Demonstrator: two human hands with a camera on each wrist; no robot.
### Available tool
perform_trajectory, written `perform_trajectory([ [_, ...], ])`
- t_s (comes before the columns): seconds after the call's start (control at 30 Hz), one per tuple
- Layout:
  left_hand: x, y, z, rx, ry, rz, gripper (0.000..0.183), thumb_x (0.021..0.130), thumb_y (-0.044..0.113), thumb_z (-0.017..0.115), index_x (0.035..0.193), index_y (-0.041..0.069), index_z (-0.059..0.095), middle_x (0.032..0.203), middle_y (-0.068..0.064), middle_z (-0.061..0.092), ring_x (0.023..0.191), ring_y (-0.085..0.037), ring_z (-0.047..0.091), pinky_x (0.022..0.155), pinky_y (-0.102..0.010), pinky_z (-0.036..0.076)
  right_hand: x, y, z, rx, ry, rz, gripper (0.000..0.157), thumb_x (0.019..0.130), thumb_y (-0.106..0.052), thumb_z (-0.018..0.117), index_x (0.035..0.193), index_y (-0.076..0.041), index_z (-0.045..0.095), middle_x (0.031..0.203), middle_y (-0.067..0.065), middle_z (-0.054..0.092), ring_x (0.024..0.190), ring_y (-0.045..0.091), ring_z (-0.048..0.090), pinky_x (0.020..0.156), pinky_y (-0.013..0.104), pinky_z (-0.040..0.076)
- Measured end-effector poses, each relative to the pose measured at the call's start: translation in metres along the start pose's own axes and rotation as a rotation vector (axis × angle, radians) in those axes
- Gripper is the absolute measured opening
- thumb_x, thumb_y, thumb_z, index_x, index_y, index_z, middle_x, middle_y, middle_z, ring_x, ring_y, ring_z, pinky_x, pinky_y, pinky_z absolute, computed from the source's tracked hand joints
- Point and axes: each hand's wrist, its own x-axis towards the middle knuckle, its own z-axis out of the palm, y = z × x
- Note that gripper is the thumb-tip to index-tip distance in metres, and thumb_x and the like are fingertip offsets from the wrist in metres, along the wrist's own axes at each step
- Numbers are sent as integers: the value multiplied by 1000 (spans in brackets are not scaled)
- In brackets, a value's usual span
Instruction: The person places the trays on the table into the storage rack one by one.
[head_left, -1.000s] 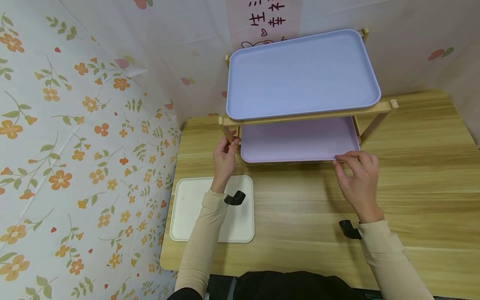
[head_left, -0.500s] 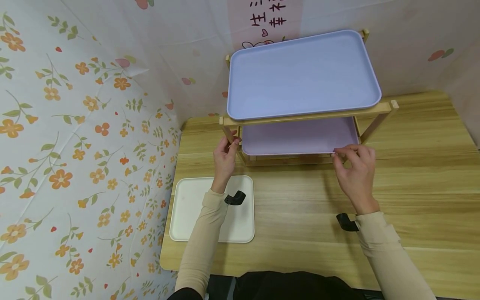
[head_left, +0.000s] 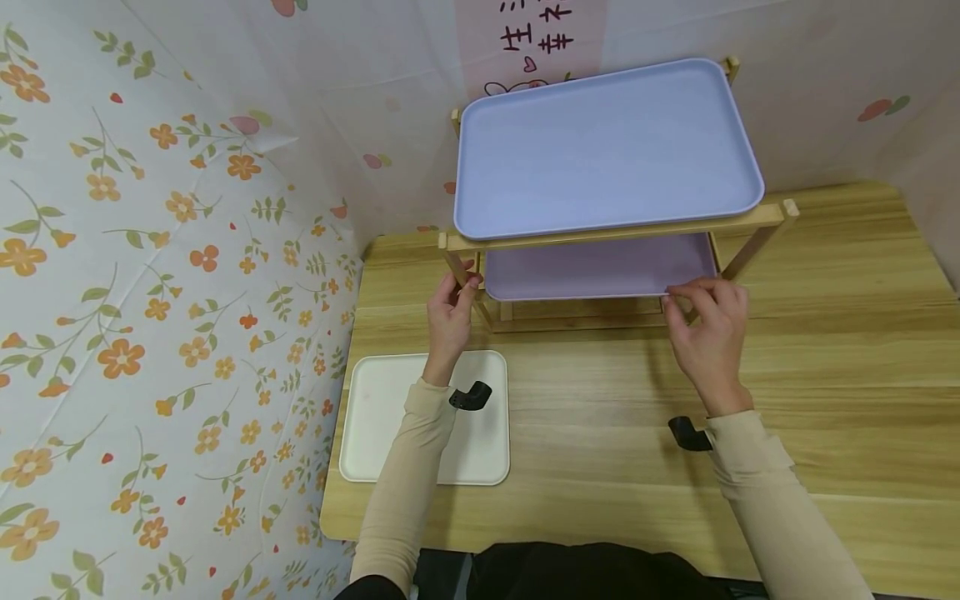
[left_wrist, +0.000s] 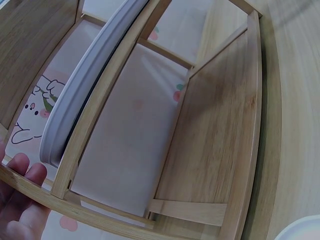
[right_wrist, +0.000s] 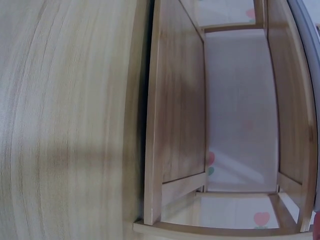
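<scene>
Where the flower-printed cloth (head_left: 157, 317) hangs at the scene's left, it borders the wood-grain tabletop (head_left: 847, 358), with a white rectangular tray (head_left: 386, 421) lying at the near left. The left forearm passes over that tray, and the left hand (head_left: 448, 327) has its fingers curled round the near left post of the three-tier wooden rack (head_left: 750, 252). A pale blue tray (head_left: 607, 150) covers the rack's top, its near edge lying along the top rail. Beneath it, the lilac tray (head_left: 600, 268) sits on the middle tier, its far part hidden under the blue one. Open space separates the middle tier from the bottom shelf (left_wrist: 210, 135) below. The right hand (head_left: 708, 333) pinches the lilac tray's near edge close to its right corner, thumb and fingertips meeting at the rim. Tabletop stretches toward the near edge and, on the right, well past the rack.
</scene>
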Motion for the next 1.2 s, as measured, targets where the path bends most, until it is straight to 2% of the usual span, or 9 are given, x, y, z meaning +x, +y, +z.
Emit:
perform_trajectory([
  [0.23,0,-1,0,-9,-2,12,30,97,-4,51,121,-20,51,113,-40,56,107,-51,57,94,-60,45,3,0,2,-12,1,5,6,79,0,71,83,3,72,91,25,62,90,47,46,86,35,28],
  [0.37,0,-1,0,1,-4,12,31,97,-2,52,122,-19,52,113,-40,57,107,-50,58,94,-59,45,5,0,4,-19,0,9,6,79,0,71,83,4,72,91,25,62,91,47,46,85,39,29],
  [0.5,0,0,0,23,-6,3,31,97,0,52,123,-17,53,114,-37,58,108,-45,60,94,-52,49,7,1,5,-19,0,9,6,80,0,70,82,5,71,90,25,62,90,47,45,84,42,29],
  [0.67,0,0,-1,26,-8,11,31,97,0,52,122,-19,53,113,-38,58,107,-45,60,92,-35,52,10,2,7,-9,9,6,4,78,2,72,81,4,71,88,25,62,89,47,47,86,45,30],
  [0.73,0,0,-1,29,-3,12,30,97,-1,52,122,-18,54,112,-38,59,106,-45,60,91,-32,52,11,2,8,-5,12,7,4,78,2,71,81,4,71,87,25,62,90,47,48,87,45,31],
  [0.9,0,0,-1,33,3,0,29,97,0,52,122,-15,55,111,-35,60,106,-44,60,94,-49,50,13,3,8,-1,8,9,2,80,2,70,81,3,71,86,24,63,91,46,48,87,42,32],
  [0.97,0,0,0,37,5,-9,29,97,0,52,122,-15,55,111,-35,60,106,-43,60,94,-52,48,13,3,8,-5,2,7,2,80,4,70,81,3,71,86,24,63,91,46,48,87,42,31],
  [1.07,2,-11,-1,31,10,-19,31,98,2,52,124,-13,54,111,-33,60,107,-42,60,94,-51,48,13,3,8,-6,-1,6,5,79,6,69,81,3,72,86,24,63,91,46,48,86,41,31],
  [1.2,5,-28,-2,22,19,-21,33,98,6,54,126,-11,55,111,-31,61,107,-39,61,92,-42,50,13,3,7,-6,-1,7,8,79,8,69,82,1,72,86,23,64,90,46,48,86,41,31],
])
